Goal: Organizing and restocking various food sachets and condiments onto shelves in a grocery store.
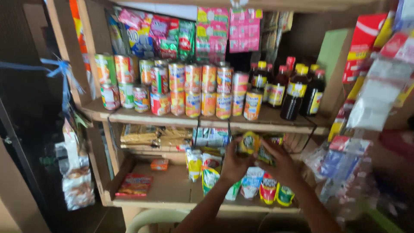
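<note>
My left hand (233, 163) is raised in front of the lower wooden shelf (172, 190) and grips a small yellow and green pouch (249, 143). My right hand (282, 165) is beside it, fingers closed on another green and yellow pouch (265, 156). Just below both hands, a row of standing sauce pouches (241, 181) in white, green, yellow and red lines the front of that shelf. The picture is blurred, so the finer grip detail is unclear.
The upper shelf (142, 116) carries stacked cans (202, 90) and dark sauce bottles (295, 92) with yellow or red caps. Snack packets (159, 36) hang above. Clear bagged goods (375, 99) hang on the right. A flat red packet (134, 184) and a small orange box (159, 164) lie on the lower shelf.
</note>
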